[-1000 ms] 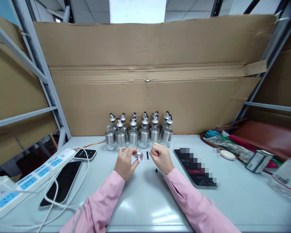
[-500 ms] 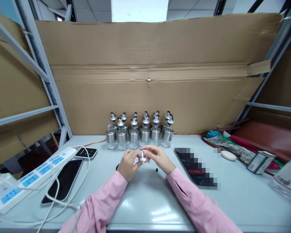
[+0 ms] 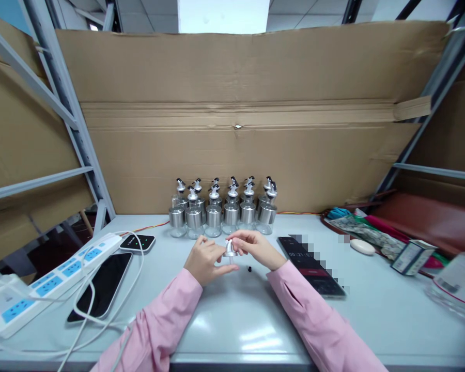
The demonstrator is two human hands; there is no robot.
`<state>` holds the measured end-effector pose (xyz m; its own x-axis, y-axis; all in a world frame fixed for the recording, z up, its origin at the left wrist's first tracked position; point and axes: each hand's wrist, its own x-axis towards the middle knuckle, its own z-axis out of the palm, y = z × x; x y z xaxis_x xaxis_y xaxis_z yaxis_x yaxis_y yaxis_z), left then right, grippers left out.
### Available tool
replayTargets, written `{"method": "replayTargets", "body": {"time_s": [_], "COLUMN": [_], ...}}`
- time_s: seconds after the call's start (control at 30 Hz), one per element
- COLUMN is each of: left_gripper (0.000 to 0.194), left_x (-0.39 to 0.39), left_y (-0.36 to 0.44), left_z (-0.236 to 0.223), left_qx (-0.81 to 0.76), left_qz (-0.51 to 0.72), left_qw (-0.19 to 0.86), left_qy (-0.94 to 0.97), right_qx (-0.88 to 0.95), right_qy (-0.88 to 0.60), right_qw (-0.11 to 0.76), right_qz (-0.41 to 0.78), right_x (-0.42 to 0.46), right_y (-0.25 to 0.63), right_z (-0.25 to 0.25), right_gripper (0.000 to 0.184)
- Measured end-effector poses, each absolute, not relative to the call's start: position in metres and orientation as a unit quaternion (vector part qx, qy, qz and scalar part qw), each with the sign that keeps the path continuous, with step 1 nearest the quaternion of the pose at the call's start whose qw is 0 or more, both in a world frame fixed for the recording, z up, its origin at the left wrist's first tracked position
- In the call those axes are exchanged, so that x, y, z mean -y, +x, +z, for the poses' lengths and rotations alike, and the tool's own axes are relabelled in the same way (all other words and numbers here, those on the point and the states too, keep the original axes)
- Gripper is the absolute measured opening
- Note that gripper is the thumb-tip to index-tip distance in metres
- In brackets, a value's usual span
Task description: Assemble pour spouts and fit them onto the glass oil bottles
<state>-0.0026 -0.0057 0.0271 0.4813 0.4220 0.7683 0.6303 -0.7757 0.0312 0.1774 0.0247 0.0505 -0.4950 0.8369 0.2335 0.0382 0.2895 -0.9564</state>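
A little silver spout (image 3: 230,252) held upright

Closest are two pink sleeves (image 3: 163,315), resting over the shiny white counter (image 3: 220,330). On the left, a dark phone (image 3: 99,289) lies beside a white power strip (image 3: 58,281), with a white cord (image 3: 77,310) looped over it.

Next come the hands. The left hand (image 3: 206,262) has its fingers by the spout's left edge and its thumb poking out below. I cannot tell if its grip is closed on the spout. The right hand (image 3: 259,248) has its grip pinched on the spout's top. So the spout is between the two hands, tip up and thin stem down.

It looks like metal, so I think it is hard and light, but smooth and a bit slippery. The wide rim seems the best place to hold. The thin stem might bend if squeezed.

A tiny black bit (image 3: 249,269) sits on the counter just below the right hand, and a big phone (image 3: 313,268) lies to the right. Farther back stand rows of glass bottles (image 3: 214,216) with silver bands. Behind them is a tall cardboard wall (image 3: 236,165).
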Motion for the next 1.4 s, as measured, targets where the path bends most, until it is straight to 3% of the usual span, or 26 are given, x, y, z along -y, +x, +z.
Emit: {"method": "replayTargets", "body": {"time_s": [0.27, 0.37, 0.47, 0.7, 0.87, 1.1, 1.4], "left_gripper": [0.053, 0.054, 0.055, 0.049, 0.045, 0.043, 0.043], "left_x": [0.003, 0.003, 0.002, 0.004, 0.005, 0.003, 0.005], "left_y": [-0.005, -0.007, -0.011, -0.012, -0.011, -0.012, -0.009], "left_z": [0.025, 0.024, 0.024, 0.029, 0.027, 0.023, 0.024], "left_qx": [0.284, 0.277, 0.271, 0.283, 0.296, 0.315, 0.314], "left_qz": [-0.389, -0.39, -0.399, -0.396, -0.383, -0.36, -0.367], "left_qw": [0.132, 0.136, 0.143, 0.138, 0.113, 0.093, 0.086], "left_qy": [-0.866, -0.867, -0.864, -0.862, -0.868, -0.873, -0.871], "right_qx": [0.777, 0.772, 0.773, 0.678, 0.642, 0.565, 0.554], "right_qy": [-0.43, -0.437, -0.449, -0.347, -0.299, -0.259, -0.232], "right_qw": [0.117, 0.076, 0.101, 0.304, 0.394, 0.389, 0.408], "right_qz": [0.445, 0.455, 0.436, 0.572, 0.586, 0.68, 0.687], "right_x": [-0.043, -0.044, -0.045, -0.037, -0.031, -0.027, -0.024], "right_y": [0.223, 0.224, 0.22, 0.2, 0.189, 0.179, 0.175], "right_z": [0.042, 0.035, 0.031, 0.042, 0.045, 0.037, 0.039], "right_gripper": [0.036, 0.028, 0.018, 0.022, 0.017, 0.03, 0.027]}}
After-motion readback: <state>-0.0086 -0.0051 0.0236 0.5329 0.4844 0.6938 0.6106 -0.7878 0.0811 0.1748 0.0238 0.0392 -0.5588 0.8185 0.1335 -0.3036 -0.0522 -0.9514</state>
